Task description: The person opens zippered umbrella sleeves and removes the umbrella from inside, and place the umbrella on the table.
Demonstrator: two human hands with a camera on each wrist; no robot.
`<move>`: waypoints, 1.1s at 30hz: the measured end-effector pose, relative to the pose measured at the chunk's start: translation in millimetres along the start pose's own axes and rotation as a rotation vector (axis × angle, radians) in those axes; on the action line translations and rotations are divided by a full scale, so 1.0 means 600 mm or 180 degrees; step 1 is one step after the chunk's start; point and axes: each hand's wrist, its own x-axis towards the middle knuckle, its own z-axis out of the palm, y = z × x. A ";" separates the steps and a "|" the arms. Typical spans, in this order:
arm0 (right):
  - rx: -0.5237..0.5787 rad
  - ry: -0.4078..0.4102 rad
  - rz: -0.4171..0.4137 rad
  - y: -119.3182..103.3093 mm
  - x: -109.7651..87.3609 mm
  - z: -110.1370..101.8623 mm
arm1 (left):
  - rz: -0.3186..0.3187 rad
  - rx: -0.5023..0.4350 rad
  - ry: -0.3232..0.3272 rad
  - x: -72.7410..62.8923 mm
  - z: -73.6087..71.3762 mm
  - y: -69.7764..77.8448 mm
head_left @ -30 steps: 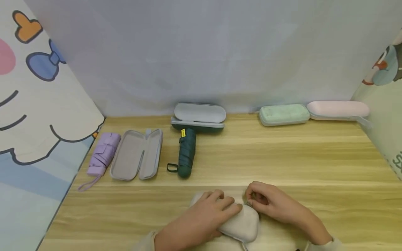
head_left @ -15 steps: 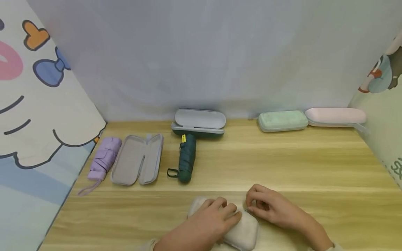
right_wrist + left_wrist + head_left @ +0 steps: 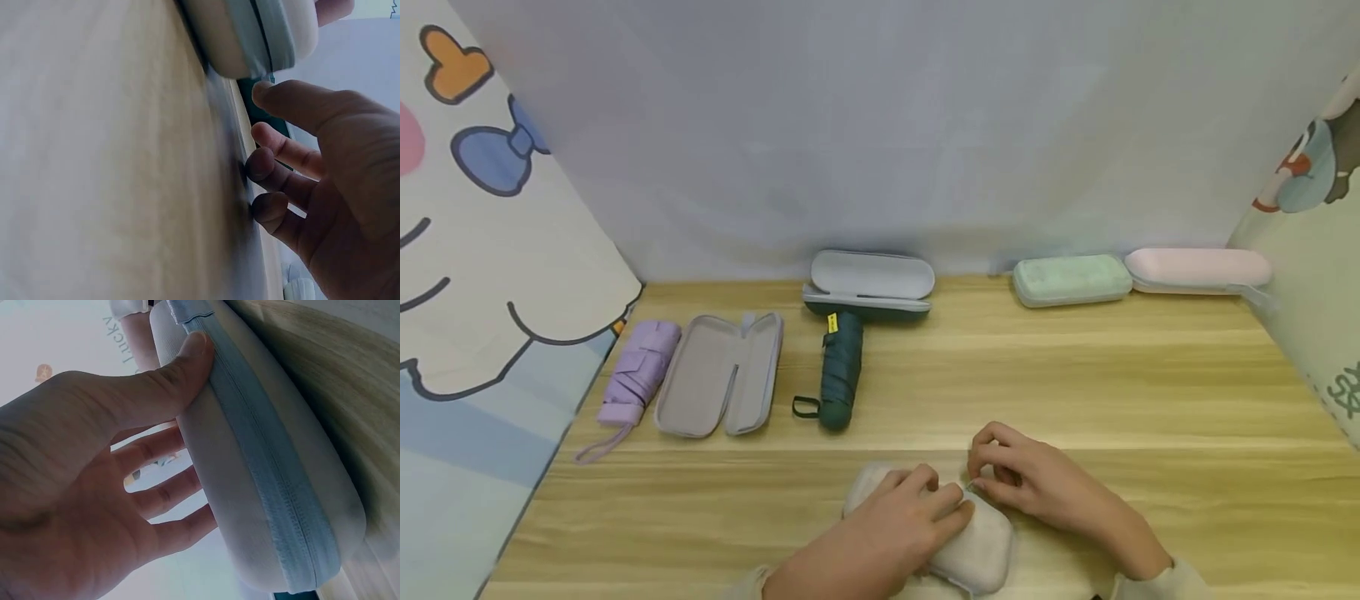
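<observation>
A cream hard zip case [image 3: 981,550] lies at the table's front middle, a grey-blue zip band [image 3: 256,444] running round its side. My left hand [image 3: 910,525] holds it from above, fingers across the lid and thumb [image 3: 197,353] on the near side by the zip band. At the far edge, my right hand [image 3: 1037,483] pinches a small pale zipper pull [image 3: 969,486] between thumb and fingertips. In the right wrist view, the right thumb [image 3: 294,103] is close to the end of the zip band [image 3: 275,37]. The left palm hides much of the lid.
Behind stand a folded dark green umbrella [image 3: 842,367], an open grey-lined case [image 3: 696,383] and a folded purple umbrella [image 3: 640,371]. Along the back wall [image 3: 880,125] are an open dark green case [image 3: 872,275], a mint case [image 3: 1071,279] and a pink case [image 3: 1198,268].
My right hand has moved a little left along the case's far edge, the zipper pull in its fingers. My left hand keeps its hold on the case. The head view has shifted slightly.
</observation>
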 end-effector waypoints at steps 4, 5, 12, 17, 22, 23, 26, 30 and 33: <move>-0.0082 -0.0048 -0.0095 0.001 0.012 -0.009 | 0.0052 -0.0074 0.0038 0.004 -0.002 -0.006; -0.0119 -0.0053 -0.0125 0.001 0.017 -0.008 | 0.0050 -0.0092 0.0052 0.003 -0.002 -0.006; -0.0289 -0.0204 -0.0289 0.001 0.045 0.005 | 0.0294 -0.0158 0.0275 0.002 0.006 -0.005; -0.0351 -0.0222 -0.0308 -0.001 0.066 0.010 | 0.0239 -0.0197 0.0285 -0.002 0.009 -0.007; -0.0350 -0.0285 -0.0326 -0.003 0.083 0.011 | 0.0217 -0.0263 0.0209 -0.006 0.004 -0.012; -0.0353 -0.0280 -0.0331 -0.003 0.086 0.011 | 0.0212 -0.0268 0.0195 -0.006 0.003 -0.012; -0.0357 -0.0263 -0.0322 -0.002 0.093 0.011 | 0.0224 -0.0239 0.0164 -0.004 0.001 -0.014; -0.0320 -0.0313 -0.0316 -0.001 0.100 0.011 | 0.0300 -0.0218 0.0185 -0.001 0.001 -0.015; -0.0294 -0.0344 -0.0297 0.000 0.105 0.014 | 0.0325 -0.0193 0.0253 -0.001 0.005 -0.012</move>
